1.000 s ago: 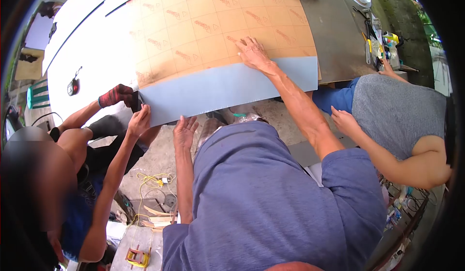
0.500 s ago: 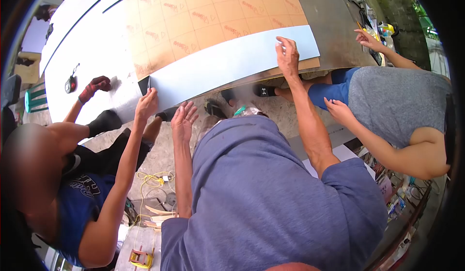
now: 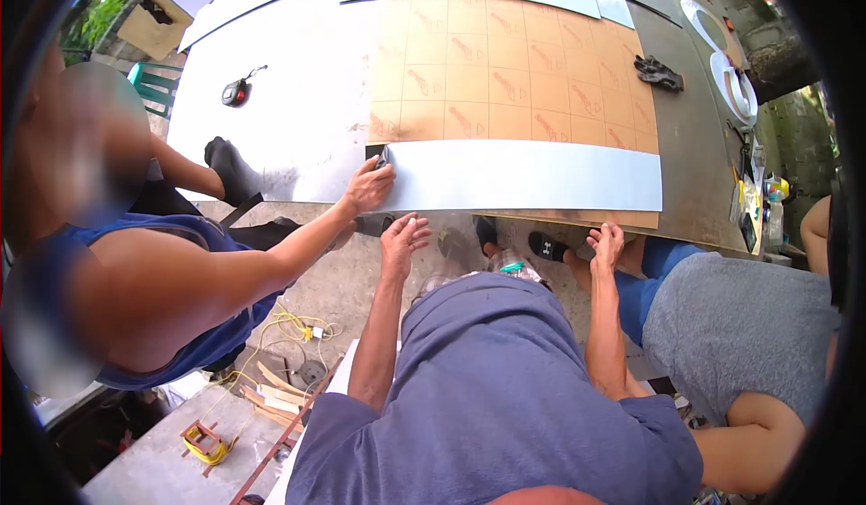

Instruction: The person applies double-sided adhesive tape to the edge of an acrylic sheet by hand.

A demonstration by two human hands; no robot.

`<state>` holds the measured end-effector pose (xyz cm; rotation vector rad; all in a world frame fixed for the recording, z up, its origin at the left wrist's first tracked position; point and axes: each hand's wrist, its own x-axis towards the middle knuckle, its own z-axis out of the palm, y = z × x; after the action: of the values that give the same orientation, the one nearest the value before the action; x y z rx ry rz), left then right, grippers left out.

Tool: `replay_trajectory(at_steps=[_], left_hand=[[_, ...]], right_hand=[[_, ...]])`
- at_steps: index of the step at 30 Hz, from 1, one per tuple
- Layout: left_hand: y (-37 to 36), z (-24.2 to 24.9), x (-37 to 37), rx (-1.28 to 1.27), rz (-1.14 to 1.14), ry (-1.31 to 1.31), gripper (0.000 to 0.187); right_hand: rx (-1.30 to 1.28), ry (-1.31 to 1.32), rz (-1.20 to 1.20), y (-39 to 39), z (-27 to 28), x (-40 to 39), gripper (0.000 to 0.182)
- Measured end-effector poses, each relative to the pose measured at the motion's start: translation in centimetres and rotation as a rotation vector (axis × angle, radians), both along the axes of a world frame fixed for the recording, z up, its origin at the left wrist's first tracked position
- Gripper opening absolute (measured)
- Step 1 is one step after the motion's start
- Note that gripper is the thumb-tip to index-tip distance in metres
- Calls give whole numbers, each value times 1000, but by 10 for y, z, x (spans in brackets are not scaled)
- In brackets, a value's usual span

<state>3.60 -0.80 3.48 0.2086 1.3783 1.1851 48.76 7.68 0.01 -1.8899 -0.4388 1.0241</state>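
Observation:
My left hand (image 3: 403, 236) is raised with loosely bent, parted fingers, just off the near edge of a pale blue-white strip (image 3: 523, 176). At the table's near edge, my right hand (image 3: 608, 241) has its fingertips by the brown sheet that shows below the strip; its fingers are bent and apart. The strip lies lengthwise over a brown panel (image 3: 505, 67) printed with a grid and red marks. Along its left end, a co-worker's hand (image 3: 370, 185) holds a small dark tool (image 3: 382, 157) beside a black patch.
A tape measure (image 3: 235, 92) lies on the white sheet (image 3: 298, 63) at left. A dark glove (image 3: 659, 74) rests right of the panel, and white rings (image 3: 732, 85) sit beyond. Another person in a grey shirt (image 3: 722, 324) stands at right. Yellow cord (image 3: 287, 326) and wood pieces lie below.
My right hand has come down off the strip to the near edge. My left hand's fingers have bent more. The view has shifted, and the co-worker at left leans in closer.

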Motion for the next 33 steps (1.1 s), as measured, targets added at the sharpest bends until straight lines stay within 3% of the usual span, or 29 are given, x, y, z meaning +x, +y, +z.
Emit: replay_trajectory(at_steps=[8,18,24,29,33], left_hand=[[-12,1,-14,24,65,-9,32],[-18,-2,-30,52,89,-5,29],[-12,-3,-47,136,76,26,24],[10,40,-55,-13,-47,410,29],[41,34,-76,80,67,650,27]], right_hand=[[72,104,-121,9,-11,-10,34],[16,34,-27,1,-5,-21,36],[81,-135,47,11,10,-10,27],[79,-590,275,65,8,54,30],[94,-789,442,135,14,105,37]])
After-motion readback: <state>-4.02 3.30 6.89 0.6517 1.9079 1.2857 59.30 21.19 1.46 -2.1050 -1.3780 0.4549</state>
